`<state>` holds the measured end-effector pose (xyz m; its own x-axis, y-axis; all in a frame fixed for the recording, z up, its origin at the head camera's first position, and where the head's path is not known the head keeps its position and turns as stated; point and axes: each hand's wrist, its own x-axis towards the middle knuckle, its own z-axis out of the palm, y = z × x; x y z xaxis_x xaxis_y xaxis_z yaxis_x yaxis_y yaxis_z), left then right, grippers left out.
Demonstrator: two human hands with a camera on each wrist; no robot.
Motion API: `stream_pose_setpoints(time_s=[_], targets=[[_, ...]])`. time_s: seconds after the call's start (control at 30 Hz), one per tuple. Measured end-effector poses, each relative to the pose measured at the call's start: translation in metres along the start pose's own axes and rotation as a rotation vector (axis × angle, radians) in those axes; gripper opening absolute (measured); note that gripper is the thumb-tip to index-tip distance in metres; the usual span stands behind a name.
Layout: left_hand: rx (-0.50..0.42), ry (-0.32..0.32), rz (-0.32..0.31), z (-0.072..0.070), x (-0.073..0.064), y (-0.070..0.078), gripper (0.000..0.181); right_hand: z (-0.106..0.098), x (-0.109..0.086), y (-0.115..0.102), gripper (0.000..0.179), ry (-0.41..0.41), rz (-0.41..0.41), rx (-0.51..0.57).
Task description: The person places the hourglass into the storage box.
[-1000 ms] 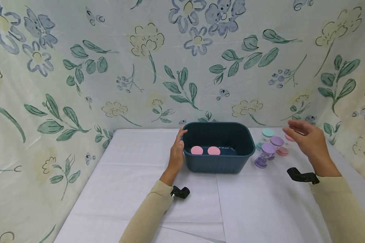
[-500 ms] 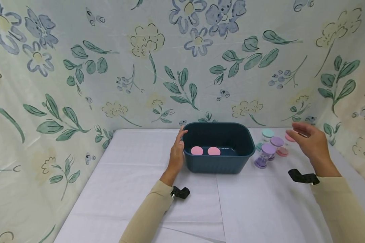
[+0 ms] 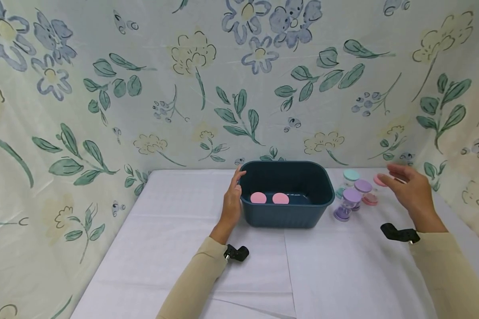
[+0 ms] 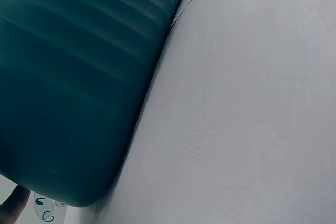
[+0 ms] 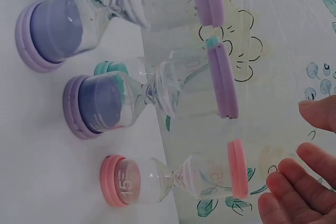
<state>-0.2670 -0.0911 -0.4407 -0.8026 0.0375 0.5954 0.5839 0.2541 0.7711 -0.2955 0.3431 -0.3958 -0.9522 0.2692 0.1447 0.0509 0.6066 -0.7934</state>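
Note:
My left hand point(image 3: 231, 203) rests against the left wall of a dark teal plastic bin point(image 3: 285, 218), its fingers extended up toward the rim. Inside the bin show two round pink tops point(image 3: 258, 197); what lies under them is hidden. My right hand point(image 3: 414, 195) hovers beside a pink-capped sand timer point(image 5: 178, 181), with thumb and fingers apart and nothing between them. In the right wrist view its fingertips stay just clear of the pink cap. Two purple-capped sand timers point(image 3: 346, 206) and a teal-capped sand timer point(image 3: 349, 178) stand upright close by.
A white cloth point(image 3: 175, 248) covers the table. Behind it and at both sides hangs a floral-patterned curtain point(image 3: 255, 88). The timers stand close together, right of the bin near the table's back edge.
My right hand has shifted slightly right and lower, uncovering more of the pink timer's cap. The left hand, bin and timers stay put.

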Motion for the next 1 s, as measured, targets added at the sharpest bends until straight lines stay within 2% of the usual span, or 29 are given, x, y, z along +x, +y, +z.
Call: stream_pose_setpoints(time_s=[0.4, 0.7, 1.0], targets=[[0.005, -0.004, 0.006, -0.001, 0.000, 0.002, 0.047, 0.003, 0.004, 0.012, 0.082, 0.003, 0.025, -0.004], [0.000, -0.008, -0.003, -0.001, 0.001, 0.001, 0.048, 0.004, 0.006, 0.020, 0.095, -0.041, 0.097, 0.011], [0.006, -0.008, -0.009, -0.002, 0.002, 0.002, 0.049, 0.007, 0.010, 0.029, 0.094, -0.047, 0.108, -0.013]])
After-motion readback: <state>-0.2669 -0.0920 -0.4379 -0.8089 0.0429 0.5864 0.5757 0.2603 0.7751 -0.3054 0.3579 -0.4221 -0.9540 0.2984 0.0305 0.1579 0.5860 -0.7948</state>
